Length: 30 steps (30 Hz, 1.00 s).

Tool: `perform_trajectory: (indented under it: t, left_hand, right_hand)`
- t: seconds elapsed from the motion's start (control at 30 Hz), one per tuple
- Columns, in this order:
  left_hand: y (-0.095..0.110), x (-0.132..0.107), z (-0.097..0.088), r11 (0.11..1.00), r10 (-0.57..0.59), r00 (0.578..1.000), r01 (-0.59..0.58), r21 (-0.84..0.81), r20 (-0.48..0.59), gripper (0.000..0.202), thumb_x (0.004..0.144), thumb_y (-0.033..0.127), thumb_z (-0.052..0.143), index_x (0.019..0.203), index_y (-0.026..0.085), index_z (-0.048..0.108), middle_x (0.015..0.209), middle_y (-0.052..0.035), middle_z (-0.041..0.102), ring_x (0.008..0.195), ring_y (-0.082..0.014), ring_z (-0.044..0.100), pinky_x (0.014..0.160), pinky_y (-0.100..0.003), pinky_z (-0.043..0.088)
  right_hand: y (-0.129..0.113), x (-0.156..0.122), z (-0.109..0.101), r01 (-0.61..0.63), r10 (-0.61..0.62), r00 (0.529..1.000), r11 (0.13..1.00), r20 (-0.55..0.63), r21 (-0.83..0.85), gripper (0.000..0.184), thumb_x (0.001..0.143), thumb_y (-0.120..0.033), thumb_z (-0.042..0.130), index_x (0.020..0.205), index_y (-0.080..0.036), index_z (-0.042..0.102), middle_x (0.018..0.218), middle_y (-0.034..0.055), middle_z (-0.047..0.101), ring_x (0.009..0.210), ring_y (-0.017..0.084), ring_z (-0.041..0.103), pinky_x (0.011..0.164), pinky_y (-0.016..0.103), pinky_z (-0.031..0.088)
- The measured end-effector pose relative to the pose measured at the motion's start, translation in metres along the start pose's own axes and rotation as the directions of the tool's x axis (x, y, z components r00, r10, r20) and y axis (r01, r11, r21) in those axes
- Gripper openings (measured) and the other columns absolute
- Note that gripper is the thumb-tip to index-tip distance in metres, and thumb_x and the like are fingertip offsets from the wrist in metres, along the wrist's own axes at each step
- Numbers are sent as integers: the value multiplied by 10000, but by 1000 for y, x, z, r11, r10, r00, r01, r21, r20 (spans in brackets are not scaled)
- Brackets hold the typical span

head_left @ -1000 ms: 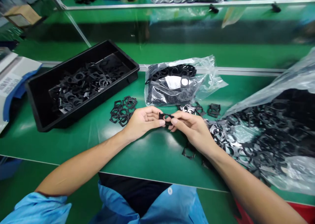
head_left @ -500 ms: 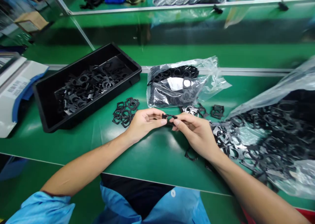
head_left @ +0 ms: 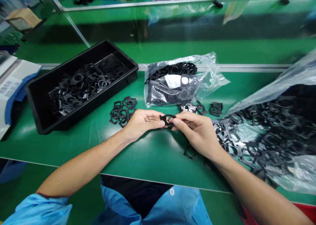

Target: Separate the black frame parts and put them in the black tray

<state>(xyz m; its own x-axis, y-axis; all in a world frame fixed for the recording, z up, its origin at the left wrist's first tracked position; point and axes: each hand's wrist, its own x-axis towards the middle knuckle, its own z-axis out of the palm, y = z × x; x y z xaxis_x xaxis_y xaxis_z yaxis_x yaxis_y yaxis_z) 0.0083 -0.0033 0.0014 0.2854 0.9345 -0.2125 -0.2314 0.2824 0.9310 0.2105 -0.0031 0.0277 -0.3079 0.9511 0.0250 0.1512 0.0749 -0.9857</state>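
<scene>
Between my two hands is a small black plastic ring-shaped frame [head_left: 168, 120] with a round hole, held just above the green table. My left hand [head_left: 142, 124] pinches its left end between thumb and fingers. Its right end is in the thumb-and-finger grip of my right hand [head_left: 195, 129]. A small cluster of similar black frames [head_left: 122, 112] lies left of my left hand. One loose frame [head_left: 190, 153] rests below my right hand, and a large heap of them [head_left: 259, 149] spills from a clear plastic bag at the right.
A black tray [head_left: 86, 111] of black frames stands at the left, beside a white and blue machine [head_left: 18, 83]. Behind my hands lies a clear bag [head_left: 209, 81] packed with black parts. A metal-edged shelf [head_left: 172, 2] runs across the back.
The frame has tilted so that its round hole faces me more openly. Both hands keep hold of it. The whole view has shifted slightly.
</scene>
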Motion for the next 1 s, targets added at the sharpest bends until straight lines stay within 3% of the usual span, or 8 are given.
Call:
perform_trajectory:
  t: [0.17, 0.3, 0.5, 0.7, 0.83, 1.0]
  left_hand:
    - [2, -3, 1, 972, 85, 996, -85, 218, 11, 223, 709, 321, 883, 851, 166, 808, 830, -47, 777, 732, -155, 699, 732, -273, 583]
    - [0, -4, 3, 920, 197, 980, -194, 341, 25, 191, 737, 316, 859, 851, 173, 805, 873, -58, 772, 806, -172, 703, 792, -285, 584]
    - [-4, -3, 4, 966, 172, 983, -155, 209, -63, 234, 737, 336, 853, 867, 158, 772, 831, -34, 752, 763, -149, 694, 772, -272, 593]
    - [1, -4, 4, 931, 186, 981, -194, 309, 58, 147, 742, 261, 839, 812, 156, 762, 844, -39, 738, 782, -143, 675, 768, -254, 559]
    - [0, -2, 4, 981, 77, 997, -78, 176, 11, 280, 717, 358, 874, 829, 147, 728, 822, -34, 726, 738, -138, 669, 709, -250, 555]
    - [0, 0, 3, 998, 68, 997, -67, 19, -31, 322, 722, 375, 882, 879, 139, 731, 830, -45, 750, 746, -153, 704, 758, -288, 586]
  right_hand:
    - [1, 3, -2, -62, 61, 998, 998, 34, 34, 393, 812, -571, 764, 745, -184, 756, 734, 52, 737, 614, 170, 669, 614, 290, 559]
    - [1, 5, -2, -74, 74, 997, 997, 10, 14, 397, 813, -568, 761, 739, -179, 753, 734, 54, 742, 608, 169, 677, 615, 286, 570]
    - [-1, 4, 1, -75, 76, 997, 997, -26, 36, 420, 769, -607, 789, 727, -190, 754, 658, 33, 705, 590, 163, 664, 620, 285, 580]
    - [-1, 4, -1, -102, 102, 995, 994, 18, 37, 461, 736, -638, 795, 703, -180, 757, 689, 44, 703, 567, 154, 656, 583, 285, 578]
    - [-2, 6, -2, -138, 138, 990, 988, 4, 63, 420, 736, -597, 814, 704, -181, 765, 695, 38, 706, 596, 150, 656, 613, 282, 575]
    - [0, 6, -1, -212, 205, 977, 953, 54, 218, 279, 740, -463, 846, 773, -192, 794, 751, 39, 747, 647, 145, 657, 665, 286, 576]
